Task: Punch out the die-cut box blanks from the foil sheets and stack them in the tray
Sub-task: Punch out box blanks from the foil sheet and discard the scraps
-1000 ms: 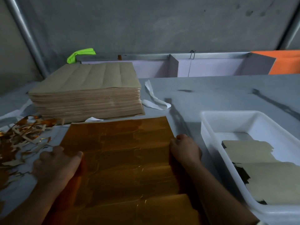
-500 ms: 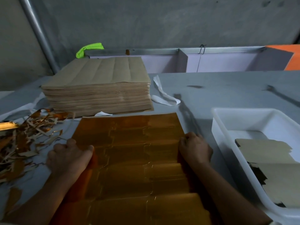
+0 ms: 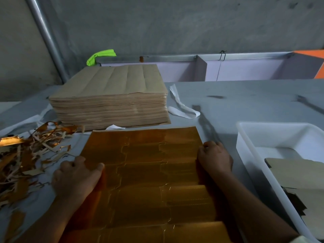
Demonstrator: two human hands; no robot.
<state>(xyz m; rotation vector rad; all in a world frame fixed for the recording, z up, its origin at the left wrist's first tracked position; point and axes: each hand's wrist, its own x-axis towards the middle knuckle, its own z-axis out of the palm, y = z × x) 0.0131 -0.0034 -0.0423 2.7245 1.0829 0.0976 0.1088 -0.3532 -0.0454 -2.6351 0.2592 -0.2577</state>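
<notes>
Foil sheet (image 3: 145,174), glossy copper-gold and scored with faint die-cut outlines of box blanks, lies flat on a matte grey table (image 3: 245,102), running from the middle of the scene to the near edge. Beyond it, at far left, stands a thick square stack of sheets (image 3: 112,95), dull brown paper side up, its top ridged lengthwise and its side showing many thin layers. At near right sits a white plastic tray (image 3: 249,137) with smooth rounded walls; inside lie punched blanks (image 3: 296,171), flat, brown side up, with notched edges. At left, a loose tangle of foil scraps (image 3: 26,155) covers the table, thin curling strips of gold and brown. A limp white strip (image 3: 182,109) loops just right of the stack. The left hand (image 3: 77,179) curls over the sheet's left edge, thumb on the foil. The right hand (image 3: 214,157) is closed in a loose fist on the right edge; whether it pinches the sheet cannot be told.
</notes>
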